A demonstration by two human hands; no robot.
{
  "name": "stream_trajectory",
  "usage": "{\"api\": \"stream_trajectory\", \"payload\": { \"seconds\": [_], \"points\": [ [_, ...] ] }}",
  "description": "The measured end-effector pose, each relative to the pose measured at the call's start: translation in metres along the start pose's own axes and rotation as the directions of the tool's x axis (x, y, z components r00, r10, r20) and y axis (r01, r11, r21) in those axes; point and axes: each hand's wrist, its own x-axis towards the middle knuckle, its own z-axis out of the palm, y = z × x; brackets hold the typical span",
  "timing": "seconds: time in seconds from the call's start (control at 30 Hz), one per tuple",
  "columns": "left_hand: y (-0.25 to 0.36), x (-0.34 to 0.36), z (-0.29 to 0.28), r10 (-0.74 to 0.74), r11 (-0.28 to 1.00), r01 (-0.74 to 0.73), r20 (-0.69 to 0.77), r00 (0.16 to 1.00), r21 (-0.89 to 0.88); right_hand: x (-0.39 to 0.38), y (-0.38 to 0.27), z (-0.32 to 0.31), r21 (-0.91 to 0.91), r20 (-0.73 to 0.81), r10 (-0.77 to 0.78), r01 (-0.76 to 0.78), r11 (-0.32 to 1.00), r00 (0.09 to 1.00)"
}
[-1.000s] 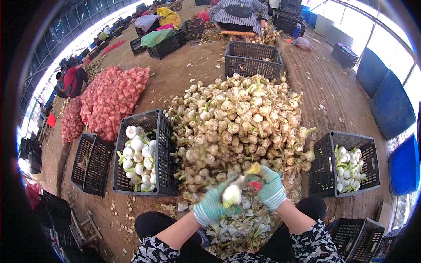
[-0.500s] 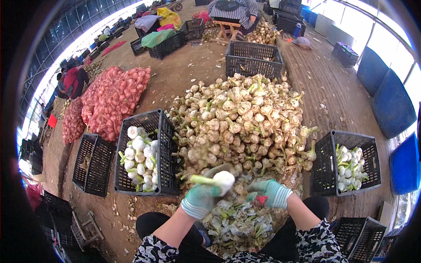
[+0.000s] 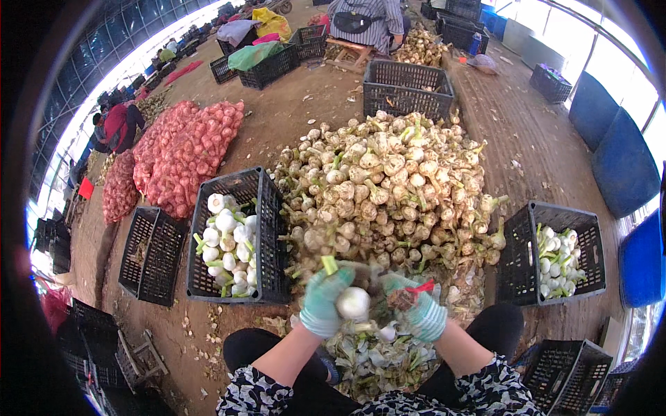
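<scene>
My left hand (image 3: pixel 325 301), in a green glove, grips a peeled white garlic bulb (image 3: pixel 353 302) with a short green stalk end poking up above the fingers. My right hand (image 3: pixel 418 310), also in a green glove, is closed around a small red-handled tool (image 3: pixel 420 287) just right of the bulb. Both hands hover at the near edge of a big heap of unpeeled garlic bulbs (image 3: pixel 388 187). Under my hands lies a pile of peeled skins and trimmings (image 3: pixel 378 350), between my knees.
A black crate (image 3: pixel 267 229) with white cleaned bulbs stands to my left, an empty black crate (image 3: pixel 149 256) beyond it. Another crate (image 3: pixel 527 256) with cleaned bulbs sits to my right. Red mesh sacks (image 3: pixel 177 156) lie far left. A seated person (image 3: pixel 364 21) works behind the heap.
My left hand swung the cleaned bulb left toward the crate, then came back to centre; it holds a bulb beside my right hand again.
</scene>
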Motion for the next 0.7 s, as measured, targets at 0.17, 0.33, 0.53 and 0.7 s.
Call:
{"api": "stream_trajectory", "payload": {
  "seconds": [0.17, 0.33, 0.53, 0.7],
  "points": [
    [0.002, 0.007, -0.006, -0.06, 0.984, 0.082, -0.142, 0.988, 0.157, 0.006, 0.025, 0.003, 0.284, -0.017, 0.148, -0.137, 0.949, 0.989],
    [-0.009, 0.008, -0.007, 0.087, 0.984, -0.074, -0.074, 0.993, 0.164, 0.02, 0.037, 0.01, 0.303, 0.016, 0.001, -0.006, 0.953, 1.0],
    [-0.017, 0.011, -0.006, 0.074, 0.995, -0.085, -0.195, 0.978, -0.046, 0.014, 0.033, 0.03, 0.1, -0.122, -0.101, 0.114, 0.988, 0.987],
    [-0.014, 0.011, -0.009, -0.041, 0.974, -0.02, -0.263, 0.964, -0.227, 0.007, 0.037, 0.025, -0.022, -0.119, -0.052, 0.05, 0.999, 0.992]
  ]
}}
